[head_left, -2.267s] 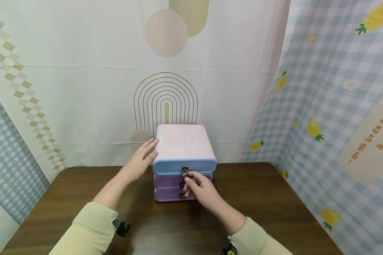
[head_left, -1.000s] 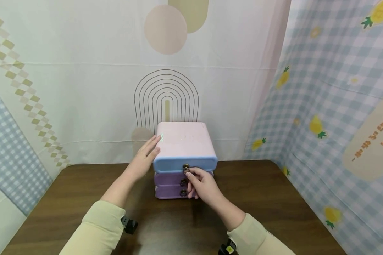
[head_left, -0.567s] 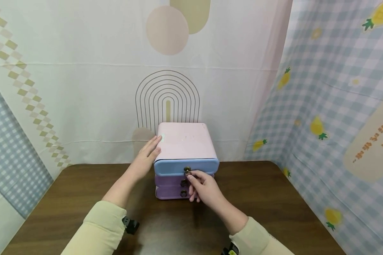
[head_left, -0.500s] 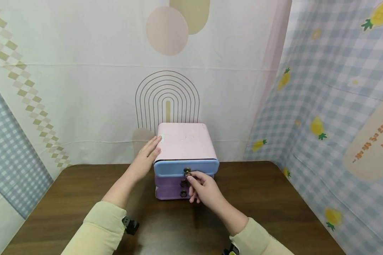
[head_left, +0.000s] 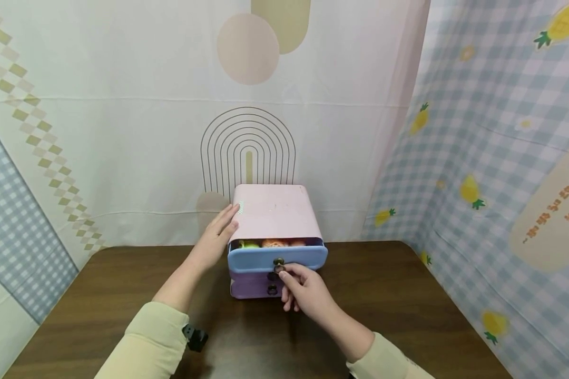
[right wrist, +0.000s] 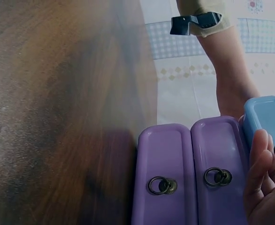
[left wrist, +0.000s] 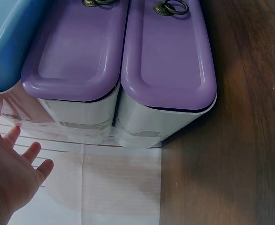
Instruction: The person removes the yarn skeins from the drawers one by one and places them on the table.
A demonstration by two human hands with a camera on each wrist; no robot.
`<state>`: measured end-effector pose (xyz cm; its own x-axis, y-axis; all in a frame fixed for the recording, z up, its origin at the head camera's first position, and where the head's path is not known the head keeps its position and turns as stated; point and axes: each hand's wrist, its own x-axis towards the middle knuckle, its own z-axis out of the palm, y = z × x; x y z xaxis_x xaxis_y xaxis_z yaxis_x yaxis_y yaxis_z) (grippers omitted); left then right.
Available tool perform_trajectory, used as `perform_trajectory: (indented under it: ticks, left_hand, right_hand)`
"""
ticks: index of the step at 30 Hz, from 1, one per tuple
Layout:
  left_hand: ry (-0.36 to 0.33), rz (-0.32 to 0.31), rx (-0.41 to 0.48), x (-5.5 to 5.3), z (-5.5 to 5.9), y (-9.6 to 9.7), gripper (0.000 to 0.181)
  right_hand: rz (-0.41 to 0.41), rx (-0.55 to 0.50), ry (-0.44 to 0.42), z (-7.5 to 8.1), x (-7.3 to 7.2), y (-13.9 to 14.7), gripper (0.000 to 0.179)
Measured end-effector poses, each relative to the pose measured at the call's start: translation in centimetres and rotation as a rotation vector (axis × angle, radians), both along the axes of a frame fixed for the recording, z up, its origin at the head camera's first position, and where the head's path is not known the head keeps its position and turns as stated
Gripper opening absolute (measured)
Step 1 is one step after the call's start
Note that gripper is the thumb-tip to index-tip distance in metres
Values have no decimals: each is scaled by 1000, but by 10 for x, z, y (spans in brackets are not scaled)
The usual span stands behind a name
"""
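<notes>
Just ahead of the right hand (head_left: pixel 308 292), by which its bronze-coloured ring (head_left: pixel 278 268) is pinched, the light-blue rounded drawer (head_left: pixel 253 260) is now pulled further out; green-and-orange contents (head_left: pixel 275 242) seem made accessible. The pale-pink box (head_left: pixel 274 213) is touched by the straight-fingered left hand (head_left: pixel 213 237).

Soft, even light with faint glare on the dark tabletop (head_left: pixel 251 337), dimmer, hazier wrist views.
</notes>
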<state>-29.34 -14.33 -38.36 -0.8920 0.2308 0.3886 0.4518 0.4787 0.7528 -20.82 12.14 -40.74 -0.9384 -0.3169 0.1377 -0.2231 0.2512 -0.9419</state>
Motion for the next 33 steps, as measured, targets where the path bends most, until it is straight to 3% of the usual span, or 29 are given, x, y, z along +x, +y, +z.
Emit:
perform_trajectory:
  ticks: [20,33]
  left_hand:
    - [9,20,0,-3,-2,1,55]
    - [15,27,-7,-2,-2,1,55]
  right_hand:
    - [19,8,-13,-3,27,7,28]
    - [72,24,13,-8,40,14,38]
